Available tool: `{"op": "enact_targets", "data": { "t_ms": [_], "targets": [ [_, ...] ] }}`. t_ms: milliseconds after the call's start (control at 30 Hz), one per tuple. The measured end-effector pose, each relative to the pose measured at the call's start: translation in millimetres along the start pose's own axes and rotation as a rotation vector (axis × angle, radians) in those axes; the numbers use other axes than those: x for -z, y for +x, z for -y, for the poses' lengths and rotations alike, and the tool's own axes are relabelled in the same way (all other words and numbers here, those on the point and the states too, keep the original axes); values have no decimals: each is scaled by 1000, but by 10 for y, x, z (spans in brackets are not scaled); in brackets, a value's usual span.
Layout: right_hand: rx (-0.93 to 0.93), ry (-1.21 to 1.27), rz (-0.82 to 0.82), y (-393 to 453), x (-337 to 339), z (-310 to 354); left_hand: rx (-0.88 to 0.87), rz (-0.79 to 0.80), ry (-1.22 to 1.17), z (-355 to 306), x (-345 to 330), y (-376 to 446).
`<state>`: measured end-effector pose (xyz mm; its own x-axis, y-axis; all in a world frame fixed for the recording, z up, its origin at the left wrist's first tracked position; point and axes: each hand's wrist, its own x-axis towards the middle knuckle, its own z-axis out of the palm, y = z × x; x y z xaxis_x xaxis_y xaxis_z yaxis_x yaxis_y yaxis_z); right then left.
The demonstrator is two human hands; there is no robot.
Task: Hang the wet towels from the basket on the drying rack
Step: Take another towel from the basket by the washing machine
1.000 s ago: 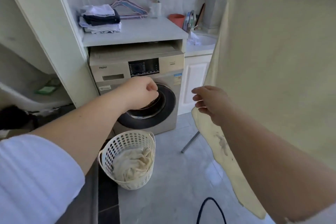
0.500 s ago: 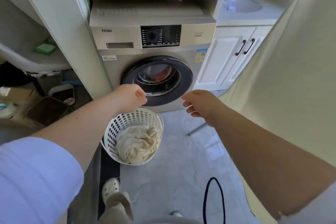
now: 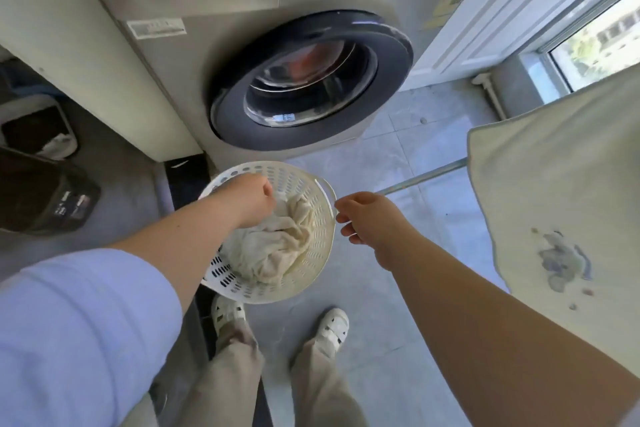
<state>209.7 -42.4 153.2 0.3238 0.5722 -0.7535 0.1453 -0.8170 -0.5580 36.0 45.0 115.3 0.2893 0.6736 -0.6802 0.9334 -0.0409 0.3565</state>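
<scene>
A white perforated basket (image 3: 320, 218) stands on the floor in front of the washing machine. A crumpled cream towel (image 3: 273, 250) lies inside it. My left hand (image 3: 252, 199) is down in the basket with its fingers curled at the towel's top edge; whether it grips the cloth I cannot tell. My right hand (image 3: 367, 218) hovers just right of the basket's rim, fingers loosely apart and holding nothing. A cream towel (image 3: 554, 204) with a small blue print hangs at the right, and a thin metal leg of the drying rack (image 3: 426, 177) shows below it.
The washing machine (image 3: 311, 80) with its round dark door stands right behind the basket. White cabinet doors (image 3: 502, 10) are at the back right, a window (image 3: 602, 38) beside them. Dark bins (image 3: 38, 191) sit at the left. My two feet (image 3: 277, 322) stand on grey tiles.
I have bent down and the view has tipped toward the floor. Both hands dropped from door height to the basket; the left now reaches inside onto the towel.
</scene>
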Motion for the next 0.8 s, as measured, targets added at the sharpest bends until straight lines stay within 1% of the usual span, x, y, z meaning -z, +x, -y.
{"op": "enact_targets", "data": {
  "t_ms": [100, 200, 400, 567, 733, 800],
  "targets": [
    [-85, 0, 41, 503, -331, -337, 25, 142, 41, 194, -472, 444],
    [-157, 36, 52, 975, -591, -723, 46, 199, 40, 383, -1006, 859],
    [-260, 102, 82, 1721, -955, -1508, 90, 286, 135, 660, -1962, 1705],
    [-289, 183, 133, 2074, -1128, -1888, 68, 291, 288, 636, -2411, 2227],
    [-285, 167, 173, 2246, -1199, -2086, 115, 359, 571, 729, -2651, 2630],
    [-286, 164, 188, 2249, -1162, -2142, 119, 372, 584, 746, -2689, 2687]
  ]
}}
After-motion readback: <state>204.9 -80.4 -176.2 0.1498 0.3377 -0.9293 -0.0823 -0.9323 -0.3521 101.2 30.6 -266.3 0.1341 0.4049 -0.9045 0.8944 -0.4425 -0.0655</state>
